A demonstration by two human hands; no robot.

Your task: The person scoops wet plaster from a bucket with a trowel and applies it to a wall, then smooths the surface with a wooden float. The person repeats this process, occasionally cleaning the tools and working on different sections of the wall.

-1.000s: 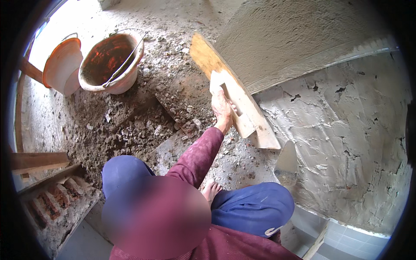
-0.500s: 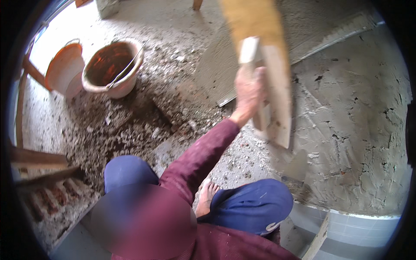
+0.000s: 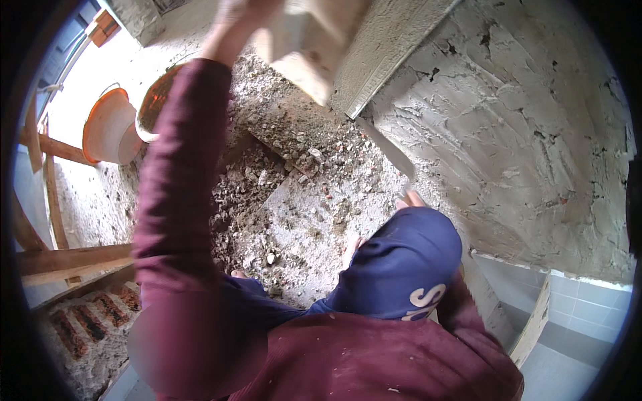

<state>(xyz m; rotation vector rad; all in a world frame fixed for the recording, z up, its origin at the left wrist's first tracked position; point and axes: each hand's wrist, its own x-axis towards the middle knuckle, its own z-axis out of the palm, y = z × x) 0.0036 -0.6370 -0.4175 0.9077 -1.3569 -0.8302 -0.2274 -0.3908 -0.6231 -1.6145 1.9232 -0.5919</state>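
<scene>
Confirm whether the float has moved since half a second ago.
Yes: the float moved left, from across the metal strip to left of its near end.

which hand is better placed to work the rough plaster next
Right, probably: the right hand appears to hold the trowel beside the rough plaster, while the left hand is farther off with the float.

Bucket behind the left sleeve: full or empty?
Bucket not brim-full: reddish inner wall shows below its rim. Empty? Cannot tell; left sleeve hides much of it.

Dusty floor (image 3: 304, 224), scattered rubble (image 3: 257, 180), orange-rimmed bucket (image 3: 109, 127), second bucket (image 3: 154, 103) beside it (partly hidden)
</scene>
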